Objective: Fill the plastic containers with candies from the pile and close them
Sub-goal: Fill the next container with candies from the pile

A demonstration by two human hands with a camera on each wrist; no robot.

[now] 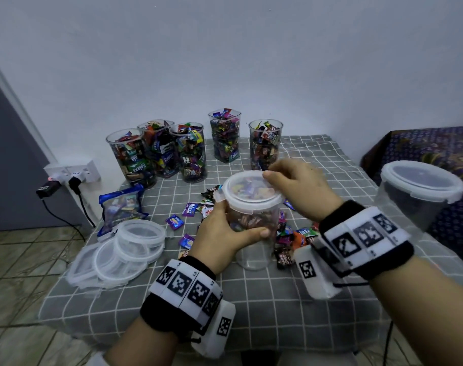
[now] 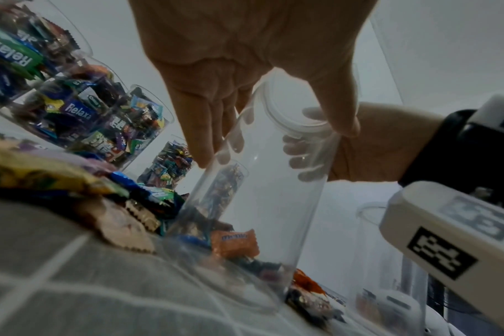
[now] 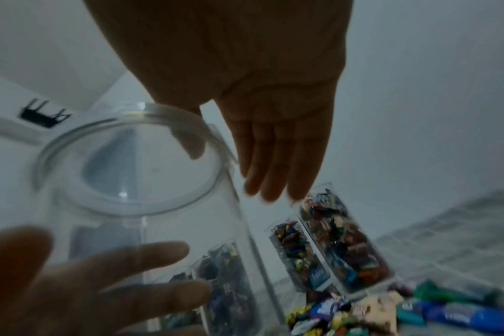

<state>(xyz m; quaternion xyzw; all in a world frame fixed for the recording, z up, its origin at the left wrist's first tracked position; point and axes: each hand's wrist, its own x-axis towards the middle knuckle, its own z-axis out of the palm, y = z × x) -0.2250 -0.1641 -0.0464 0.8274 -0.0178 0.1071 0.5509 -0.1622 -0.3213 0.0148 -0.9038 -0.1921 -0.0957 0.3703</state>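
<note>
Left hand (image 1: pixel 219 233) grip wrapped round wall of upright clear container (image 1: pixel 254 228), centre of counter (image 1: pixel 277 299), beside candy pile (image 1: pixel 291 233). Lid (image 1: pixel 251 188) atop its mouth. Right hand (image 1: pixel 301 188) directly above, thumb on lid rim, fingers straight, gripping nothing; press runs down vertical axis.
</note>
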